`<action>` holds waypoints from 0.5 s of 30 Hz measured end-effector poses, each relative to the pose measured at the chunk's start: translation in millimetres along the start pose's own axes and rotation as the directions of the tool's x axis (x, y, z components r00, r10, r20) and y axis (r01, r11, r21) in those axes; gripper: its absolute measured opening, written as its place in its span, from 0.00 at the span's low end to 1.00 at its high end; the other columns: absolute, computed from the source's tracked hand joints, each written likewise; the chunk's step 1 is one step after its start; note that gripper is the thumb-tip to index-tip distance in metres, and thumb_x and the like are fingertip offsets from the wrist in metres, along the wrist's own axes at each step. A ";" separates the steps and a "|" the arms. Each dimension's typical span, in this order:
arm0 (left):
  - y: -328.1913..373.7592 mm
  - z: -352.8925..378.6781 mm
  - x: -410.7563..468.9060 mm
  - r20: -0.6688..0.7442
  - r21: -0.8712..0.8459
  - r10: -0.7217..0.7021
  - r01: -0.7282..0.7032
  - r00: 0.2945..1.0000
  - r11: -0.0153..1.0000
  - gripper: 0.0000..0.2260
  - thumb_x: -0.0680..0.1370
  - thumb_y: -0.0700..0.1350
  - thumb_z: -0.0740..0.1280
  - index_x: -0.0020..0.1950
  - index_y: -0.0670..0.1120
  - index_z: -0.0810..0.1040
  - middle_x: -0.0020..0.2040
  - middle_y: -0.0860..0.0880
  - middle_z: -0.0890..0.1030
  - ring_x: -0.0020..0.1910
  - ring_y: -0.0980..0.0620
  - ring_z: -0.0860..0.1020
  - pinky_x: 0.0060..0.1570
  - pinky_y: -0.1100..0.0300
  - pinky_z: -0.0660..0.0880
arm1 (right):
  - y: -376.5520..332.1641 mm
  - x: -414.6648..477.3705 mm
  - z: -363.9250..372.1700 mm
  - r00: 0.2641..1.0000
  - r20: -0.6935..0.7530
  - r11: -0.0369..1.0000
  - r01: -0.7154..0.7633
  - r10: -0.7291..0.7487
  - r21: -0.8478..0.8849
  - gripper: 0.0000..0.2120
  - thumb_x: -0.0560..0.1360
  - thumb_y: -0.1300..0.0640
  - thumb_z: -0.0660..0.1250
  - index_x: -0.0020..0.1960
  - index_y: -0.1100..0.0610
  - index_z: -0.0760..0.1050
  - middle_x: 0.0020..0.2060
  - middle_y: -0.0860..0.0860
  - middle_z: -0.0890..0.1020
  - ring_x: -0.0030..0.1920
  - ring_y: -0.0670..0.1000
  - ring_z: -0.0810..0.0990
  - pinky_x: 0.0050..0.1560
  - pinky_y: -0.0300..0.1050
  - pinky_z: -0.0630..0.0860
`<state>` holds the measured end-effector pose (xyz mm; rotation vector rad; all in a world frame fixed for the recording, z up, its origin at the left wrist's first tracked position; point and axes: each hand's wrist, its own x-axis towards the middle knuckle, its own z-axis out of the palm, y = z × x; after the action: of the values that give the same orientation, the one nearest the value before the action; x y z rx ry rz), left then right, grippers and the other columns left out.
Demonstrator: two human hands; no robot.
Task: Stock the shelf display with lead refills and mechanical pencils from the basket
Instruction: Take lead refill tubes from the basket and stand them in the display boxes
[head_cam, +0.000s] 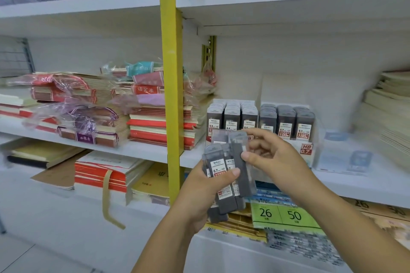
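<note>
A bunch of lead packs [216, 165] sits in the left hand [203, 195], low in the middle of the view and in front of the shelf. The packs are thin and dark grey. The front one says 0.7 and HB. The left hand's fingers curl round the bunch, and its thumb lies flat across the front pack.

A single pack [236, 150] stands a bit higher than the bunch, just to its right and touching it. The right hand [275, 157] pinches this single pack between thumb and fingers, about halfway up.

Just behind the hands, two display boxes stand side by side on the white shelf [355, 186]. The left box [231, 117] holds three rows of packs marked 0.5. The right box [287, 122] holds three rows marked 0.7, and a red tag [306, 148] on its front says HB 0.7.

To the right of the boxes lies something pale blue and white, too blurry to name. Farther right are stacks of pale notebooks [395, 106].

A yellow post [172, 73] stands just left of the boxes. Past it, piles of red and cream notebooks [155, 124] lie on the shelf, some in clear wrap.

Under the hands, on a lower shelf, a green sign [284, 215] shows 26 and 50.
</note>
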<state>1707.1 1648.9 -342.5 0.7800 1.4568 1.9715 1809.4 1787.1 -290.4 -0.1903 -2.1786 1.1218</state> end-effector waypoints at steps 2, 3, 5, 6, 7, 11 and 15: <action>-1.4 0.9 -0.5 -0.018 0.011 -0.023 0.023 1.000 1.000 0.18 0.64 0.52 0.80 0.52 0.57 0.83 0.50 0.47 0.87 0.51 0.41 0.85 0.53 0.34 0.80 | 1.5 -1.2 -6.3 1.000 -0.018 1.000 -0.010 0.010 -0.001 0.21 0.74 0.57 0.71 0.58 0.34 0.72 0.44 0.45 0.84 0.45 0.48 0.81 0.49 0.47 0.77; -2.4 1.5 -0.6 -0.024 0.017 -0.026 0.026 0.999 1.000 0.17 0.64 0.52 0.80 0.51 0.58 0.83 0.50 0.47 0.87 0.52 0.41 0.85 0.52 0.34 0.80 | 1.7 -2.2 -8.1 1.000 -0.007 0.999 -0.018 0.018 0.026 0.22 0.75 0.58 0.70 0.60 0.35 0.71 0.44 0.45 0.84 0.41 0.47 0.82 0.44 0.45 0.78; -3.9 3.5 -1.2 -0.019 0.022 -0.022 0.023 1.000 0.999 0.13 0.67 0.49 0.80 0.49 0.58 0.83 0.50 0.48 0.87 0.51 0.43 0.85 0.51 0.39 0.82 | 1.8 -5.4 -7.9 0.999 0.039 0.996 -0.027 0.024 0.081 0.25 0.77 0.60 0.68 0.64 0.33 0.69 0.44 0.45 0.83 0.36 0.46 0.81 0.39 0.41 0.78; -4.5 4.7 -1.7 -0.018 0.027 -0.021 0.022 1.000 0.999 0.13 0.70 0.47 0.79 0.50 0.58 0.83 0.50 0.49 0.87 0.51 0.44 0.86 0.51 0.41 0.83 | 2.0 -7.0 -6.3 0.998 0.059 0.997 -0.023 0.019 0.075 0.25 0.77 0.58 0.67 0.63 0.31 0.67 0.46 0.46 0.82 0.37 0.46 0.82 0.40 0.41 0.79; -4.9 5.9 -1.9 -0.021 0.039 -0.021 0.022 1.000 0.999 0.13 0.71 0.46 0.79 0.52 0.57 0.82 0.50 0.49 0.87 0.51 0.45 0.85 0.52 0.42 0.83 | 2.1 -8.7 -4.6 0.997 0.074 0.998 -0.020 0.015 0.061 0.25 0.76 0.54 0.68 0.63 0.29 0.66 0.48 0.46 0.81 0.41 0.47 0.83 0.43 0.43 0.80; -2.9 8.0 -2.8 -0.016 0.043 -0.008 0.009 1.000 0.999 0.18 0.71 0.47 0.78 0.59 0.52 0.80 0.50 0.49 0.88 0.50 0.47 0.86 0.50 0.43 0.83 | 3.6 -9.8 -9.5 0.998 0.063 0.994 -0.030 0.023 0.104 0.20 0.77 0.51 0.67 0.63 0.32 0.66 0.51 0.42 0.84 0.51 0.46 0.83 0.50 0.47 0.79; 1.0 4.7 -1.3 -0.027 -0.026 -0.016 0.015 1.000 1.000 0.16 0.76 0.42 0.74 0.63 0.46 0.79 0.51 0.49 0.88 0.48 0.50 0.87 0.36 0.52 0.83 | 5.8 -8.8 -23.9 0.996 0.038 0.973 -0.082 0.076 0.216 0.17 0.82 0.58 0.59 0.61 0.35 0.71 0.51 0.43 0.85 0.52 0.43 0.83 0.51 0.44 0.76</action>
<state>1711.3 1650.8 -340.5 0.7311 1.4456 1.9929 1830.0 1803.1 -289.5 -0.1654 -2.0696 1.4064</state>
